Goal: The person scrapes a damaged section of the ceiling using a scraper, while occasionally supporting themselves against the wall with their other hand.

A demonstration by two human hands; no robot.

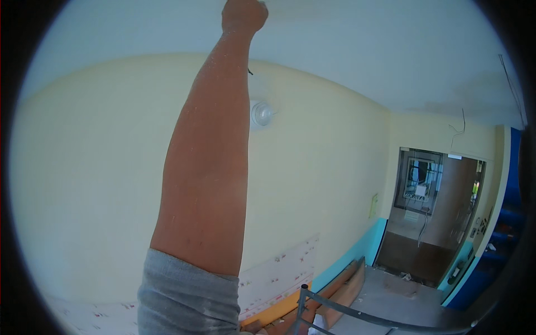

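My left arm reaches up through the picture, its grey sleeve (187,296) ending near the elbow. Pale specks dot the bare forearm. At the top edge my left hand (243,17) is closed like a fist, right against or just under the white ceiling (346,50); which of the two I cannot tell. Its fingers are mostly hidden and cut off by the frame, so whatever they hold does not show. Beyond the forearm, a round wall lamp (261,113) sits on the cream wall (318,145). My right hand does not appear.
A dark metal rail (357,314) crosses the lower right below me. Long brown boards (346,293) lie along the wall's foot, by a patterned white panel (279,273). A glass door (419,229) stands at the far right, beside blue shelving (505,223). Loose wires (463,123) hang from the ceiling.
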